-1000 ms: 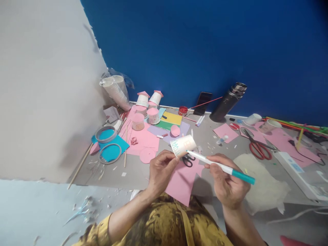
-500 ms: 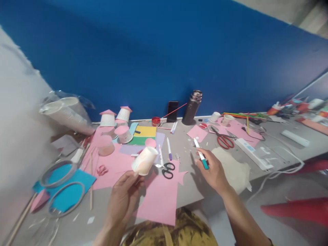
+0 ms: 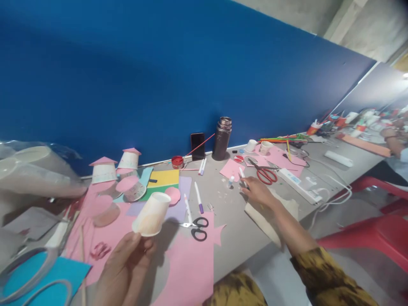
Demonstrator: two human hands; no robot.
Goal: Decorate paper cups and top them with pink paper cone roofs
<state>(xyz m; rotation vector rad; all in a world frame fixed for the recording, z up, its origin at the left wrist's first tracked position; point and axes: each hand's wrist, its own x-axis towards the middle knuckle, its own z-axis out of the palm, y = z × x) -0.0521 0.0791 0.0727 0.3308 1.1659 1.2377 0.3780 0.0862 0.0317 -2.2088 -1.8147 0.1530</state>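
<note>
My left hand (image 3: 129, 259) grips a white paper cup (image 3: 153, 214) by its wider rim, tilted with its base up and to the right. Over the right half of the table, my right hand (image 3: 259, 191) is closed on a white marker (image 3: 242, 175), whose tip end points away from me; its other end is hidden by the hand. A small whitish piece (image 3: 230, 182), too blurred to name, lies just left of that marker. Below and right of the cup, black-handled scissors (image 3: 199, 229) rest on pink paper (image 3: 191, 263).
Cups with pink paper roofs (image 3: 104, 172) stand at the left. A dark flask (image 3: 222, 140) and a phone (image 3: 197, 146) are by the blue wall. Red-handled scissors (image 3: 267, 175), a power strip (image 3: 299, 185) and white cables lie right. A red stool (image 3: 379, 238) stands beside the table.
The view has turned to the right. My right hand has reached farther forward over the table with the marker. My left hand still holds the cup.
</note>
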